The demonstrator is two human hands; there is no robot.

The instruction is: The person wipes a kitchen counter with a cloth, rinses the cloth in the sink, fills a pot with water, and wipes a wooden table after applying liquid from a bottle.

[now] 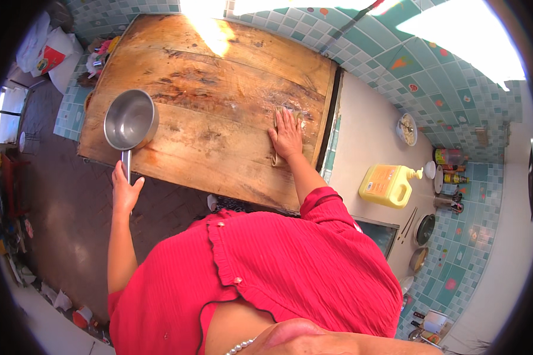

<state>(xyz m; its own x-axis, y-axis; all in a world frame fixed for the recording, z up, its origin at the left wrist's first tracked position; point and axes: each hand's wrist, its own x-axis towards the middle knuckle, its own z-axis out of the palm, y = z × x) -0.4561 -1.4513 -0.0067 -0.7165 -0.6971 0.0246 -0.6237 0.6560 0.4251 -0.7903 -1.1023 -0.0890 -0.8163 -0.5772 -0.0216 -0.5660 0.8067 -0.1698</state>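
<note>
My left hand (126, 188) grips the handle of a metal saucepan (131, 120), which is at the left side of a large wooden board (191, 146). No contents are plain inside the pan. Over on the board's right side, my right hand (287, 135) lies palm down on a brownish cloth (279, 159), pressing it to the wood. Most of the cloth is hidden under the palm and fingers. Around it the wood looks wet and bears whitish smears. Dark stains run across the middle planks.
To the right, a pale counter (353, 120) holds a yellow pump jug (385, 185), a bowl of pale food (407, 129), chopsticks (409, 224) and a utensil holder (444, 202). Tiled walls border the board's far side. White sacks (57, 57) stand at far left, beyond the brick floor (71, 213).
</note>
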